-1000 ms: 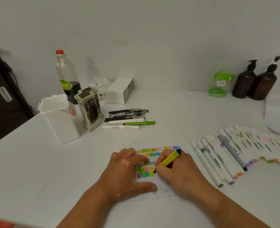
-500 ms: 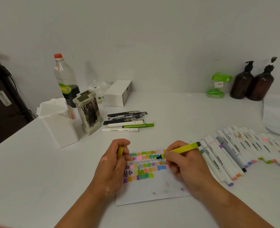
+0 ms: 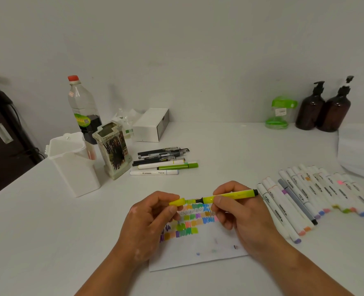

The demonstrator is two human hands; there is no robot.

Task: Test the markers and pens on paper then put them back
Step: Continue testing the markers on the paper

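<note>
Gripping a yellow marker [image 3: 234,194] in the right hand [image 3: 240,212], fingers and thumb curling round its front end, holding it nearly level with the dark tip pointing left. Pinching the matching cap [image 3: 176,201] between thumb and forefinger of the left hand [image 3: 149,216], other fingers curling underneath, setting it in line with the tip and just apart from it. Holding both over the far part of the paper [image 3: 198,253], across rows of coloured scribbles. Leaving a row of white markers [image 3: 283,208] lying side by side on the table [image 3: 48,231] just right of the paper. Leaving a bunch of pens [image 3: 161,157] farther back, beside a patterned holder [image 3: 112,152] and a white holder [image 3: 74,165], both standing upright at the left.
</note>
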